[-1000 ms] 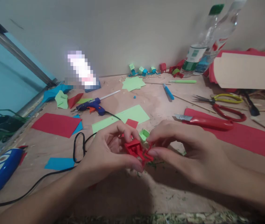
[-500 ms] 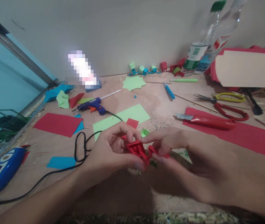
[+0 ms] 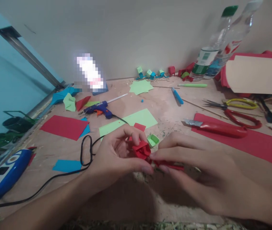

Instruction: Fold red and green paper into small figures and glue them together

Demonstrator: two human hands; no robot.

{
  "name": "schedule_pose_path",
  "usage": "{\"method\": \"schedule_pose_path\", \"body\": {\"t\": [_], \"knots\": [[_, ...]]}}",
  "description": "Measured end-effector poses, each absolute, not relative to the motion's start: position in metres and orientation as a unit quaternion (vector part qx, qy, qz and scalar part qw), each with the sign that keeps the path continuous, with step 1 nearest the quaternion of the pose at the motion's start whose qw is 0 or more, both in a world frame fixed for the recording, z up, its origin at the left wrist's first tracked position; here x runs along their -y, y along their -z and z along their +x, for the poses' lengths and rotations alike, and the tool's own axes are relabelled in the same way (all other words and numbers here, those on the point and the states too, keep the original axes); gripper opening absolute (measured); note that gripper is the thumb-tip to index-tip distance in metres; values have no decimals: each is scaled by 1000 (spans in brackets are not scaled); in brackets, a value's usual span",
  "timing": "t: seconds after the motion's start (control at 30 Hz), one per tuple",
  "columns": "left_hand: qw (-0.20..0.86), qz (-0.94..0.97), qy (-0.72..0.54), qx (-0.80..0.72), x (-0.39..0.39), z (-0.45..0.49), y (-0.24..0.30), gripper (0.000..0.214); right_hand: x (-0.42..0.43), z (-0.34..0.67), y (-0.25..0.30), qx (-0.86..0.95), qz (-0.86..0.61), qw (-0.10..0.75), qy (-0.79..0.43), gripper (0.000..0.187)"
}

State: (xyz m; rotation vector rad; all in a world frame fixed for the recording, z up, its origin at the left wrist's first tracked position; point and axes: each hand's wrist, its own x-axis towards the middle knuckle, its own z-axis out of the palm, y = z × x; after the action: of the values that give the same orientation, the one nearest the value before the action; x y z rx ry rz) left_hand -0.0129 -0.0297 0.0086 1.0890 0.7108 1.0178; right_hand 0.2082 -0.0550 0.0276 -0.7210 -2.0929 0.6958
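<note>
My left hand (image 3: 123,153) is closed around a small folded red paper box (image 3: 142,150), its open side facing up and toward me. Against the right side of that box, my right hand (image 3: 193,169) pinches a flat red paper strip (image 3: 169,165) between thumb and fingers. Whether the strip and the box are joined is hidden by the fingertips. Just behind the hands lies a small light-green paper box (image 3: 153,140), open at the top. A little red paper square (image 3: 140,126) rests on a light-green sheet (image 3: 147,118) beyond my left hand.
A blue glue gun (image 3: 102,108) lies at back left, its black cord (image 3: 54,177) looping past my left arm. To the right are a red utility knife (image 3: 222,127) on red paper, and scissors (image 3: 234,108). Bottles (image 3: 205,62) and small paper figures (image 3: 151,74) stand along the wall.
The red box has turned in my left hand so its opening shows more. My right hand has shifted its hold on the red strip, uncovering the light-green box. The view has moved slightly left.
</note>
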Motion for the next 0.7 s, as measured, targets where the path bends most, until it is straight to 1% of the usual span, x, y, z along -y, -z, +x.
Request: {"method": "schedule_pose_path", "body": {"t": [0.23,0.37,0.57,0.7], "knots": [[644,521,-448,-336,30,-15,-6,45,54,204,-25,843,-315,354,-255,23],[645,521,-445,-339,29,-15,-6,46,54,206,-24,843,-327,330,-270,20],[676,506,-417,-337,32,-14,-4,47,56,205,-24,815,-351,377,-265,18],[689,497,-408,-335,35,-13,-3,45,56,205,-23,818,-344,377,-265,18]]}}
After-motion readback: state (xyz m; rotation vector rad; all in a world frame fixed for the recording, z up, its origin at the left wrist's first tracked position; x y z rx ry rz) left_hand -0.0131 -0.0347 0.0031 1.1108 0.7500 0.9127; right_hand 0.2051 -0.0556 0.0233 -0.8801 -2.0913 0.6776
